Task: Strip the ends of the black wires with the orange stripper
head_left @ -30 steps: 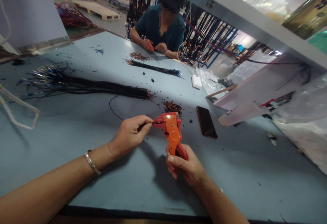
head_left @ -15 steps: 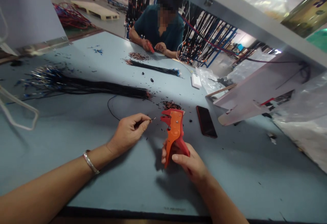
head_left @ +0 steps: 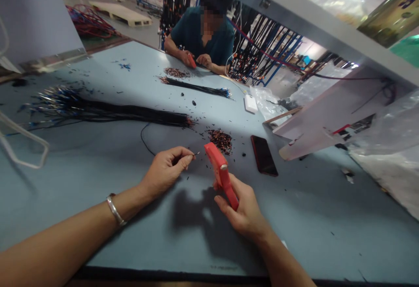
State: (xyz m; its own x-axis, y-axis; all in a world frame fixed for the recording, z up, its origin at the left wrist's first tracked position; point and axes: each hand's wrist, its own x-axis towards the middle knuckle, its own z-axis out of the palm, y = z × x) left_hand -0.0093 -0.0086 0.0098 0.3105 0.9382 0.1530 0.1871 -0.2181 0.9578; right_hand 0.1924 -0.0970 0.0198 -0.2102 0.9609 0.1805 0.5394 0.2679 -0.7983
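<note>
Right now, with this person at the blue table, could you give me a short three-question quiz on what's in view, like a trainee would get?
1. True or false: the wire stripper lies flat on the table.
2. Which hand pinches the end of the thin black wire: A) left hand, B) right hand, C) neither?
3. What dark flat thing lies just to the right of the pile of wire scraps?

Key
1. False. The right hand holds it up by its handles.
2. A. The bared tip shows beyond the fingertips, short of the stripper's head.
3. A phone, lying screen-dark on the table.
</note>
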